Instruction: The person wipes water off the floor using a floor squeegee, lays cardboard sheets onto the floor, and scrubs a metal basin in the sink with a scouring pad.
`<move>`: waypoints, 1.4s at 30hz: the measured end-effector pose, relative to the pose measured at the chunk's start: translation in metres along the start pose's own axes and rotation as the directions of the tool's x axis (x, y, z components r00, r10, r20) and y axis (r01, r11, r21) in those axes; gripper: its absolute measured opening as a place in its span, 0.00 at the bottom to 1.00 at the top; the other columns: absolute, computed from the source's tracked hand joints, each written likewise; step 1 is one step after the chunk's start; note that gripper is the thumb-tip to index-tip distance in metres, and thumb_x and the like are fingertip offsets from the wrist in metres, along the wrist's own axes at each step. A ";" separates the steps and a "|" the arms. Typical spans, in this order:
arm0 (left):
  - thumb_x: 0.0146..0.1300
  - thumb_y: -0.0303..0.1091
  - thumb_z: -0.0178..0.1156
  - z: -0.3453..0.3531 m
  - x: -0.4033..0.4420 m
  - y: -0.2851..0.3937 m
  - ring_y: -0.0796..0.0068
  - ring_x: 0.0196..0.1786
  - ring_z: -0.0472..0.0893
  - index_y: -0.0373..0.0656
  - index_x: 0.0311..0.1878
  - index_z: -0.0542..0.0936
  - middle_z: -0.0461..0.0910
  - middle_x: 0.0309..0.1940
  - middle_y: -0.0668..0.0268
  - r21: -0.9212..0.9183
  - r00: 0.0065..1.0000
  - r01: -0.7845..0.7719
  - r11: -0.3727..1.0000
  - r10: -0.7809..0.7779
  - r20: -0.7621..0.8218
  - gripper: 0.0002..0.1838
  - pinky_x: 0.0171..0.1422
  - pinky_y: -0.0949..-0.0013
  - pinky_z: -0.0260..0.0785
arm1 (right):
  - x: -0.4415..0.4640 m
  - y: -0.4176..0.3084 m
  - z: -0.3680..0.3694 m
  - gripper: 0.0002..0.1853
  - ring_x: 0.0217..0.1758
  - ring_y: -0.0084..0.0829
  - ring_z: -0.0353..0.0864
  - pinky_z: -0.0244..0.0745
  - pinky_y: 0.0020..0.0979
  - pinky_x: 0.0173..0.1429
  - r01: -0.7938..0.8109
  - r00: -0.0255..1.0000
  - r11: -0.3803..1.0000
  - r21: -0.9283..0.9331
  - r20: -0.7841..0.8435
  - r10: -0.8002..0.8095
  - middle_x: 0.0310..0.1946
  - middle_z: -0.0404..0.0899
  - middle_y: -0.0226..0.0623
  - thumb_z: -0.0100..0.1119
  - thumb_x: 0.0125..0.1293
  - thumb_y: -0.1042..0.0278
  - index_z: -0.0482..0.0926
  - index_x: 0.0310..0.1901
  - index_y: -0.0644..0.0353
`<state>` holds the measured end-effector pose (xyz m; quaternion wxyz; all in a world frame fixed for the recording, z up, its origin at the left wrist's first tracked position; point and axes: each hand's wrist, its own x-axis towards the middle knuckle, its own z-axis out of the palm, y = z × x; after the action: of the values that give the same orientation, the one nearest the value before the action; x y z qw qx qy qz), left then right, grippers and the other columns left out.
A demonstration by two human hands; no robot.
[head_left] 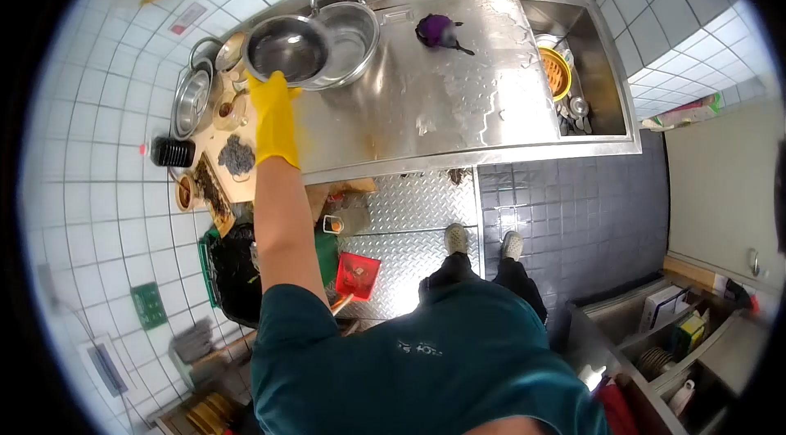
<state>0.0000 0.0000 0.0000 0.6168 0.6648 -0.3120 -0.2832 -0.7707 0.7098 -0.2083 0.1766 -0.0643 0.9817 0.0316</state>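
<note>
Well, steel bowl (286,52) gripped, yellow bowl (566,77) in sink (604,67).

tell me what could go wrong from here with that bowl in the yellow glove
The gloved left hand has the metal bowl only by its near edge, so it might tip or slip. It overlaps the larger basin in this view, so the two could knock together. The counter looks wet in places, so anything set there may slide.

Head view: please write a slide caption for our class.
Yellow-gloved left hand holds a steel bowl by its rim at a stainless-steel sink counter.
</note>
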 end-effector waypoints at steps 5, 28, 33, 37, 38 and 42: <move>0.59 0.26 0.59 0.017 0.082 -0.056 0.42 0.64 0.77 0.54 0.81 0.50 0.57 0.75 0.37 0.797 0.947 -0.166 0.581 0.318 -0.034 0.47 0.68 0.53 0.71 | -0.032 -0.004 -0.022 0.39 0.58 0.55 0.81 0.75 0.42 0.63 -0.047 0.996 0.995 -0.085 -0.076 0.040 0.58 0.79 0.62 0.58 0.61 0.68 0.60 0.74 0.68; 0.53 0.41 0.75 -0.026 0.095 -0.141 0.48 0.31 0.79 0.37 0.31 0.80 0.80 0.26 0.49 0.625 0.721 -0.693 0.360 0.374 0.584 0.17 0.36 0.51 0.70 | -0.020 0.017 -0.035 0.36 0.71 0.53 0.69 0.63 0.44 0.75 0.243 0.963 0.970 -0.010 -0.121 -0.243 0.69 0.69 0.58 0.59 0.66 0.66 0.61 0.75 0.62; 0.62 0.37 0.65 -0.052 0.062 -0.140 0.58 0.28 0.76 0.36 0.33 0.79 0.81 0.27 0.51 0.626 0.665 -0.744 0.236 0.360 0.654 0.13 0.38 0.58 0.71 | 0.013 0.010 -0.032 0.38 0.64 0.54 0.74 0.67 0.45 0.69 0.283 0.943 0.958 -0.057 -0.167 -0.288 0.61 0.76 0.56 0.60 0.65 0.63 0.59 0.76 0.60; 0.62 0.21 0.54 -0.057 0.018 -0.165 0.60 0.42 0.81 0.27 0.56 0.75 0.80 0.46 0.51 0.255 0.871 -0.320 0.912 0.177 0.458 0.18 0.45 0.60 0.82 | 0.041 0.017 -0.040 0.39 0.70 0.50 0.69 0.62 0.41 0.74 0.298 0.946 0.949 0.105 -0.169 -0.278 0.67 0.70 0.54 0.60 0.66 0.65 0.58 0.77 0.59; 0.61 0.20 0.54 -0.052 -0.015 -0.156 0.58 0.42 0.82 0.27 0.56 0.75 0.80 0.46 0.50 0.068 0.929 0.020 0.998 -0.043 0.368 0.19 0.45 0.59 0.83 | 0.051 0.028 -0.040 0.39 0.74 0.48 0.65 0.59 0.39 0.77 0.305 0.949 0.940 0.152 -0.129 -0.287 0.70 0.67 0.53 0.61 0.66 0.65 0.57 0.77 0.58; 0.58 0.18 0.55 -0.006 -0.172 -0.120 0.54 0.39 0.83 0.30 0.49 0.75 0.80 0.43 0.52 -0.146 0.859 0.436 0.888 -0.363 0.362 0.15 0.41 0.57 0.83 | 0.086 0.044 -0.016 0.39 0.76 0.47 0.63 0.57 0.38 0.79 0.454 0.891 0.863 0.222 -0.130 -0.435 0.72 0.66 0.51 0.61 0.67 0.66 0.57 0.78 0.58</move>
<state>-0.0982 0.1404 -0.1202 0.5546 0.5862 -0.2298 -0.5440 -0.8621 0.7426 -0.2219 0.1486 -0.2675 0.9425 -0.1342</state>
